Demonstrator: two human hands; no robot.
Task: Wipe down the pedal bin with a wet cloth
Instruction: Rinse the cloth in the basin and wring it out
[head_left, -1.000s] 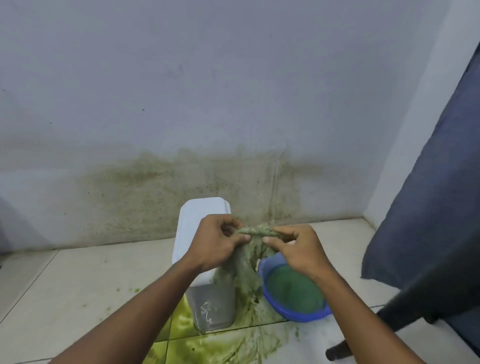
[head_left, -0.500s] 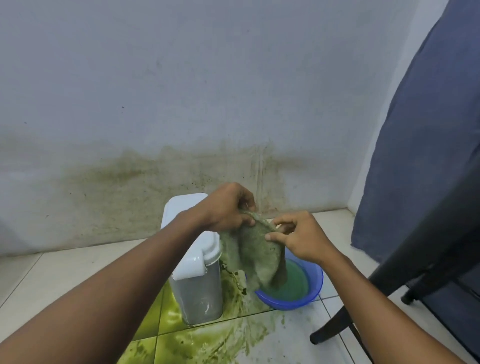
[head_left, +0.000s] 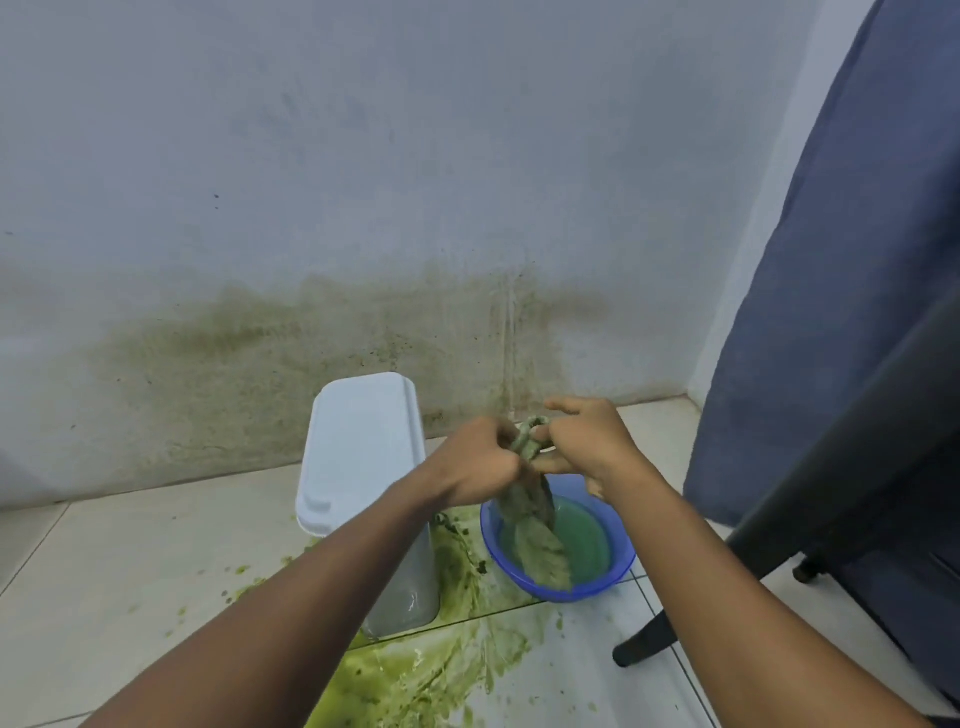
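Observation:
A pedal bin (head_left: 363, 457) with a white lid and grey body stands on the tiled floor by the wall, left of centre. A wet, green-stained cloth (head_left: 535, 525) hangs twisted over a blue basin (head_left: 621, 564) of greenish water, its lower end reaching into the basin. My left hand (head_left: 478, 462) and my right hand (head_left: 587, 441) both grip the cloth's bunched top, just right of the bin's lid. My left forearm crosses in front of the bin's body.
Green sludge (head_left: 415, 670) is spread over the floor tiles in front of the bin and basin. The wall (head_left: 311, 338) behind carries a broad green stain. A dark chair leg (head_left: 649, 644) and blue fabric (head_left: 841, 312) stand at the right.
The cloth was spread out between my hands; now it is bunched and twisted with its end down in the basin. My hands have come closer together above the basin.

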